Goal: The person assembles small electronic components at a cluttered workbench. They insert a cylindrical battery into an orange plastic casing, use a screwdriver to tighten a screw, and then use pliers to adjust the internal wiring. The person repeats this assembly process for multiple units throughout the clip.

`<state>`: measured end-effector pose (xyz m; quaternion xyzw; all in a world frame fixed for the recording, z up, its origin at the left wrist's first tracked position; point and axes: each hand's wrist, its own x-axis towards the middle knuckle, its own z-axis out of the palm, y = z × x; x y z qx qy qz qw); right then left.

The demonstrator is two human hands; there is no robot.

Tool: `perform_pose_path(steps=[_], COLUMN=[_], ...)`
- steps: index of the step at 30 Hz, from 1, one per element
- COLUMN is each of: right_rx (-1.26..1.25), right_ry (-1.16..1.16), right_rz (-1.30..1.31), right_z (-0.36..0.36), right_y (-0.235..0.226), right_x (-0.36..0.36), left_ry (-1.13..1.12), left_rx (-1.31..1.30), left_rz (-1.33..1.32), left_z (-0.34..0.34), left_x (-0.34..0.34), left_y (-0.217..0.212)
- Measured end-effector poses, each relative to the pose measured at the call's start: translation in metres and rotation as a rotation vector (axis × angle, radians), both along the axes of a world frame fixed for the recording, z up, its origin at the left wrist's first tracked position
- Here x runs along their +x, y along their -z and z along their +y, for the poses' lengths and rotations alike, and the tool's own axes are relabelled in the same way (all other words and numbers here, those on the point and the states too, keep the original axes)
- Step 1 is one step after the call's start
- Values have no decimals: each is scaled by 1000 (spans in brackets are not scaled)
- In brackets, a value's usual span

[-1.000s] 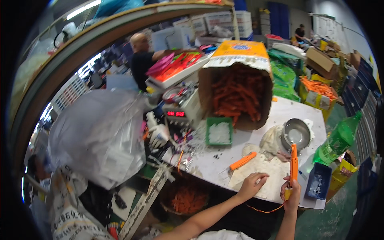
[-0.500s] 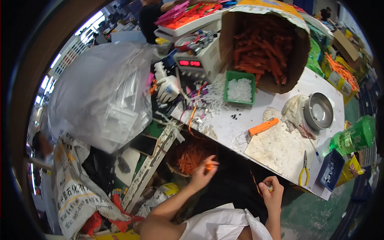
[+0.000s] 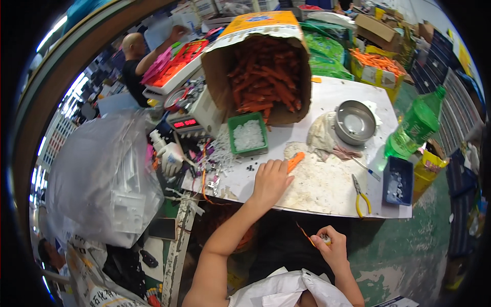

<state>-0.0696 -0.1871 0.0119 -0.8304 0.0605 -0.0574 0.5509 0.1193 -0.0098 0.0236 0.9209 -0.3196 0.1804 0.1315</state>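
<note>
The left hand point(image 3: 270, 180) lies flat on the white table point(image 3: 327, 189), fingers spread, touching an orange piece point(image 3: 295, 161) at its 1 o'clock. The right hand point(image 3: 331, 246) is low at 5 o'clock, pinched shut on a thin orange strip point(image 3: 306, 234). At 12 o'clock a big brown bag point(image 3: 261, 66) with a yellow top holds orange pieces. A green tray point(image 3: 247, 135) sits below it. A green bottle point(image 3: 415, 129) stands at 3 o'clock, beside a blue box point(image 3: 398, 181).

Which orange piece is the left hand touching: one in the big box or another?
The single orange piece lying loose on the white table, at the left hand fingertips. The rest sit piled inside the cardboard box behind the green tray.
</note>
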Motion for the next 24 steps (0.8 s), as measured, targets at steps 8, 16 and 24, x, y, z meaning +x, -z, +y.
perform_pose_path(steps=[8, 16, 24], right_rx=[-101, -187, -502], right_ry=[208, 62, 145], right_rz=[-188, -305, -531], right_z=[-34, -25, -27], right_y=[-4, -3, -12], right_x=[1, 21, 66], left_ry=[-74, 11, 293], left_rx=[61, -410, -1427], left_rz=[187, 487, 1212], left_z=[-18, -11, -63], left_x=[13, 10, -49], left_y=[2, 8, 6])
